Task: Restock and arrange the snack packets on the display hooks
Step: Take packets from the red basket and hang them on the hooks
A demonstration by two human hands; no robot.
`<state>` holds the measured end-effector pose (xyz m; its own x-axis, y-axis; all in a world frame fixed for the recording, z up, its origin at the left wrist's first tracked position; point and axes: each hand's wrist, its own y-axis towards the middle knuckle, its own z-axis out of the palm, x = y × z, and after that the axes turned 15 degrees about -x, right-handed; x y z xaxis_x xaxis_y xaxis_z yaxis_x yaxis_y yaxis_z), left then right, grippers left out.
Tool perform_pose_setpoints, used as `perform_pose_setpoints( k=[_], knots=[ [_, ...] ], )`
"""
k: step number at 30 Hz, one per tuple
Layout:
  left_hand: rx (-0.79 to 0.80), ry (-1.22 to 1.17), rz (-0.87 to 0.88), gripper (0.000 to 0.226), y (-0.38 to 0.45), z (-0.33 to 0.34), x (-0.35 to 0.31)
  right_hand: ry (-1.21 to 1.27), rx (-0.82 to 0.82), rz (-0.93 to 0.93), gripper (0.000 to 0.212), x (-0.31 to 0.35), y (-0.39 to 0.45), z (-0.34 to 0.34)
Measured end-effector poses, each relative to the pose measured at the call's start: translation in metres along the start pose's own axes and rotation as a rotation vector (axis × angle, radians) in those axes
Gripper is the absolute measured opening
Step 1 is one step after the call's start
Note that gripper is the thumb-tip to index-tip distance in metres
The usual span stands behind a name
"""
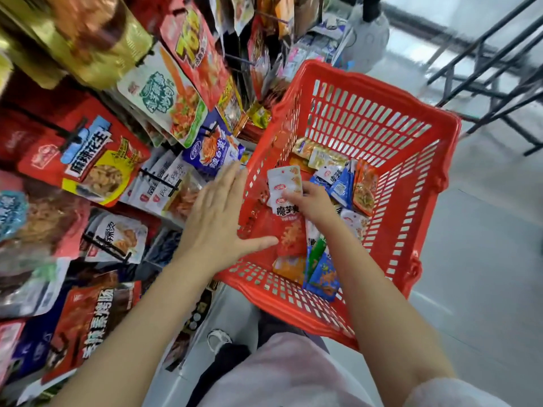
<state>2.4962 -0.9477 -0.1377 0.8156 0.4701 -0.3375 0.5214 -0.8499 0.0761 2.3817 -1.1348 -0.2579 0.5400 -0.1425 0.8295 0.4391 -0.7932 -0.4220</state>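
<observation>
Head view: the display rack fills the field from 7 to 12 o'clock, its black hooks loaded with overlapping snack bags. The red basket occupies the centre to 3 o'clock; the surface under it is hidden, and grey floor extends beyond it to 5 o'clock. A dark metal frame stands at 2 o'clock.

The snack packets lie loose in the basket bottom, mixed by colour and partly stacked.

Handling estimate: the packets appear light, soft and flexible, with glossy film that may slip under a loose pinch. Contents may crush if squeezed. Recommended hold: the flat sealed top edge near the hang hole, which keeps the hole free for the hook.

Left hand: fingers straight and spread, laid against the near-left basket wall at 9 o'clock of the basket, holding nothing.

Right hand: inside the basket, fingers pinching a small fan of white-and-red packets by their upper part, just above the loose pile.

Several hooks at 9 o'clock carry only a few bags; these are likely targets.
</observation>
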Motion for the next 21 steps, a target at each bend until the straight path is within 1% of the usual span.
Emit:
perform_pose_setpoints(
  k=[2, 3, 4, 5, 6, 9, 10, 12, 14, 16, 19, 21],
  knots=[
    [-0.010, 0.004, 0.043, 0.124, 0.017, 0.003, -0.006, 0.079, -0.144, 0.023, 0.034, 0.001, 0.012, -0.013],
    [-0.007, 0.009, 0.054, 0.120, 0.024, 0.005, -0.007, 0.067, -0.209, 0.048, 0.040, -0.001, 0.019, -0.016],
    [0.004, 0.021, 0.063, 0.117, 0.028, 0.009, -0.007, 0.041, -0.251, 0.070, 0.039, -0.004, 0.025, -0.019],
    [0.019, 0.034, 0.070, 0.115, 0.031, 0.014, -0.006, -0.011, -0.274, 0.082, 0.035, -0.008, 0.030, -0.019],
    [0.032, 0.045, 0.075, 0.115, 0.032, 0.019, -0.005, -0.087, -0.282, 0.103, 0.035, -0.016, 0.035, -0.017],
    [0.032, 0.027, 0.090, 0.110, 0.030, 0.028, 0.000, -0.394, -0.313, 0.174, 0.071, -0.042, 0.038, -0.006],
    [0.033, 0.005, 0.087, 0.107, 0.030, 0.028, 0.001, -0.448, -0.355, 0.160, 0.075, -0.046, 0.034, -0.001],
    [0.038, -0.020, 0.092, 0.101, 0.028, 0.028, 0.007, -0.497, -0.418, 0.124, 0.077, -0.047, 0.027, 0.010],
    [0.043, -0.007, 0.107, 0.096, 0.026, 0.027, 0.012, -0.525, -0.435, 0.123, 0.077, -0.047, 0.026, 0.021],
    [0.041, 0.003, 0.116, 0.094, 0.024, 0.027, 0.015, -0.476, -0.454, 0.140, 0.079, -0.046, 0.029, 0.029],
    [0.052, -0.023, 0.093, 0.093, 0.025, 0.029, 0.016, -0.235, -0.541, 0.193, 0.087, -0.042, 0.037, 0.027],
    [0.055, -0.031, 0.087, 0.092, 0.025, 0.029, 0.017, -0.066, -0.568, 0.273, 0.088, -0.037, 0.042, 0.019]
  ],
)
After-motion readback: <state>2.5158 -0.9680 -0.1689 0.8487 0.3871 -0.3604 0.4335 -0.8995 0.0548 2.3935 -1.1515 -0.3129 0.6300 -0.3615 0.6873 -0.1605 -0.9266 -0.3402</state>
